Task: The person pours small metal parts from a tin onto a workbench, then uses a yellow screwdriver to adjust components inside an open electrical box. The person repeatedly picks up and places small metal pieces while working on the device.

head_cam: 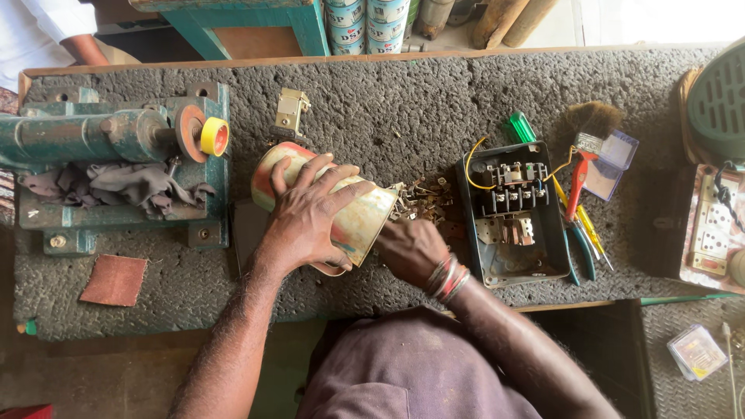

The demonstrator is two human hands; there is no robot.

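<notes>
Tin can (pixel 357 217) – worn painted metal, dull sheen; bench mat (pixel 403 93) – rough, matt, pebbled.

A worn, rusty tin can (pixel 353 213) lies tipped sideways, its mouth toward scattered small metal parts (pixel 423 203).

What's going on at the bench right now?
A person leans over a rough grey bench. The left hand grips a worn metal can tipped on its side, mouth toward a small pile of metal parts. The right hand rests at the can's mouth among those parts. Just right sits an open switch box with wiring showing, then pliers, screwdrivers and a brush. A green bench machine stands at the left.
</notes>
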